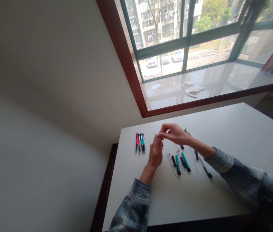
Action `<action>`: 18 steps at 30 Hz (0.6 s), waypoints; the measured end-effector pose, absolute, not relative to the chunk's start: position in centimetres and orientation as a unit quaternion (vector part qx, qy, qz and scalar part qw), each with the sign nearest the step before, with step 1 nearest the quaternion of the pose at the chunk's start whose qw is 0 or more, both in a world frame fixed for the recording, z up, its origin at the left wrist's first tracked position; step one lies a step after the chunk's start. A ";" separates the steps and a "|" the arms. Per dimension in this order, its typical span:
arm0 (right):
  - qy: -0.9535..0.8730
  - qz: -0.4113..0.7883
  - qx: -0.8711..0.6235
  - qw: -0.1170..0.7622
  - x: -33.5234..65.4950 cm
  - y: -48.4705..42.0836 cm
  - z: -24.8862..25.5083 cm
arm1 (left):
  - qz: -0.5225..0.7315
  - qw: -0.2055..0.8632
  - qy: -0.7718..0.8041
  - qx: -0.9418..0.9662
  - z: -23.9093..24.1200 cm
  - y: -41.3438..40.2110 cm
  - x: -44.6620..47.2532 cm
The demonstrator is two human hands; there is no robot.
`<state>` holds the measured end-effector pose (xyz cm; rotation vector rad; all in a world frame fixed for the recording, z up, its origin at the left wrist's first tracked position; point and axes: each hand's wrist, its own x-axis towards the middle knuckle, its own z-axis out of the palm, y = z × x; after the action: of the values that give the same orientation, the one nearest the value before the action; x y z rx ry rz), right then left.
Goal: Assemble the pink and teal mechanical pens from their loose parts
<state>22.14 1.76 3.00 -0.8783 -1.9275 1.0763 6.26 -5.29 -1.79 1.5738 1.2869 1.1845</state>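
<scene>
My left hand (155, 153) is raised over the white table (189, 196) with its fingers closed. Fingertips of my right hand (176, 133) pinch at the top of the left fist, so the two hands meet. A small dark and shiny bit shows between them; the fingers hide most of it. Below and to the right lie loose pen parts: teal barrels (178, 165), a black grip (174, 160), thin white refills (171, 163) and a black-ended piece (208, 174). More parts are partly covered by my right hand and forearm.
Left of my hands, several whole pens (140, 142) in pink and teal lie side by side. Behind the table is a window sill (165, 96) with a crumpled cloth (193, 89) and a red-brown frame (175, 108). A wall (54, 129) rises on the left.
</scene>
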 end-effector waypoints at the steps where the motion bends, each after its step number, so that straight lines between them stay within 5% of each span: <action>1: -0.750 0.416 -0.344 0.383 21.9 1.6 2.9 | 0.461 0.362 0.514 0.627 -1.8 -5.3 6.2; 8: -0.724 0.389 -0.380 0.424 20.7 0.6 2.3 | 0.459 0.255 0.549 0.651 -1.8 -5.5 6.1; 18: -0.692 0.397 -0.423 0.429 20.1 -0.2 2.3 | 0.480 0.252 0.556 0.630 -2.0 -5.5 6.3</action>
<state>20.07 -0.15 2.29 -1.0568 -1.7263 0.9918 6.25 -5.46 -2.00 1.7131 1.5133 1.3064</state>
